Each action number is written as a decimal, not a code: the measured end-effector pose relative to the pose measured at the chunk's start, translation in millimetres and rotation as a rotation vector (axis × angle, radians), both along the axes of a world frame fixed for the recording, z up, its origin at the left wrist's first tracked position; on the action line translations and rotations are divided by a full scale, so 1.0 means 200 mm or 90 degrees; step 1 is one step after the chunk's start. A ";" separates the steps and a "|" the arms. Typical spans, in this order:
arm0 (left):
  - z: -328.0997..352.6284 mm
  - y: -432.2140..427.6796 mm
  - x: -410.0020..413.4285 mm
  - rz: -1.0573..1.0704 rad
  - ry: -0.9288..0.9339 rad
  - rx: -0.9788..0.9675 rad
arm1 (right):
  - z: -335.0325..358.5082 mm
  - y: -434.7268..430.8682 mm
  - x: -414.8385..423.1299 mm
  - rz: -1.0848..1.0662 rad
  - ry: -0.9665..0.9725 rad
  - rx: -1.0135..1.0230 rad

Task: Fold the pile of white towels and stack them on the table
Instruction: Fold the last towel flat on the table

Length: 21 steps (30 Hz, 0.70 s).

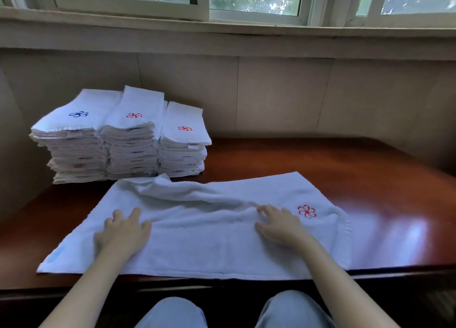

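A white towel (204, 244) with a red flower emblem near its right end lies spread across the front of the dark wooden table (345, 170). A wrinkled ridge runs along its far half. My left hand (122, 231) rests flat on the towel's left part, fingers spread. On the right part, beside the emblem, my right hand (278, 225) presses flat with its fingertips at the ridge. Three stacks of folded white towels (118, 142) stand side by side at the back left of the table.
A panelled wall and window sill (222, 34) rise behind the table. The table's right half shows glossy bare wood. My knees in light blue trousers (172, 313) sit below the table's front edge.
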<state>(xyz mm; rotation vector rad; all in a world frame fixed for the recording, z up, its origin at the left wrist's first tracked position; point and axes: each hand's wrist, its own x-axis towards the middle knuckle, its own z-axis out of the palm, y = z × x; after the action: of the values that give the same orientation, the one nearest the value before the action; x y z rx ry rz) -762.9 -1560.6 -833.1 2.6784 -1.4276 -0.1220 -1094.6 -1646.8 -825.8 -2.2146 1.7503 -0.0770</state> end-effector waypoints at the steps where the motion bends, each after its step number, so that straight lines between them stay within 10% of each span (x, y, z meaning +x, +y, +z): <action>1: 0.03 0.00 0.00 0.023 -0.014 0.004 | 0.04 -0.01 -0.04 0.015 -0.074 0.020; 6: 0.11 -0.04 -0.09 0.078 -0.178 -0.050 | 0.12 -0.09 -0.33 -0.286 -0.222 -0.136; 14: 0.03 -0.37 -0.82 -0.274 0.059 -0.186 | 0.15 -0.23 -0.47 -0.410 -0.123 0.091; 19: -0.05 -0.46 -1.05 -0.255 0.170 -0.241 | 0.17 -0.22 -0.36 -0.357 -0.132 -0.315; 21: -0.02 -0.48 -1.04 -0.174 0.461 -0.333 | 0.15 -0.14 -0.25 -0.183 -0.054 -0.419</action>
<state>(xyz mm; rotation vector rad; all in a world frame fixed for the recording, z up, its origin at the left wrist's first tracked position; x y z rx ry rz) -970.9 -1656.9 -836.8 1.7423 -1.3163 -0.5785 -1143.9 -1674.4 -795.7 -2.2781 2.2060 -0.9174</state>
